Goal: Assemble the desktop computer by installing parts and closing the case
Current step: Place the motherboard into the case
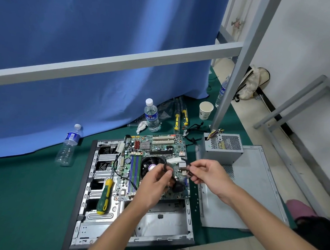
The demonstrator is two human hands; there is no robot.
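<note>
An open computer case (92,180) lies flat on the green mat with a green motherboard (155,147) resting in it. Above the board's CPU fan (148,166), my left hand (155,183) pinches a black cable (165,166). My right hand (207,175) pinches the same cable's dark connector (189,173) close to a white plug (174,160). The two hands are a few centimetres apart over the board's right half. A green and yellow screwdriver (105,195) lies on the drive bays at the left of the case.
A grey power supply (223,147) stands right of the case on the detached side panel (252,186). Two water bottles (151,115), a paper cup (206,110) and yellow-handled tools (180,118) lie behind. A grey metal frame bar (114,62) crosses overhead before a blue curtain.
</note>
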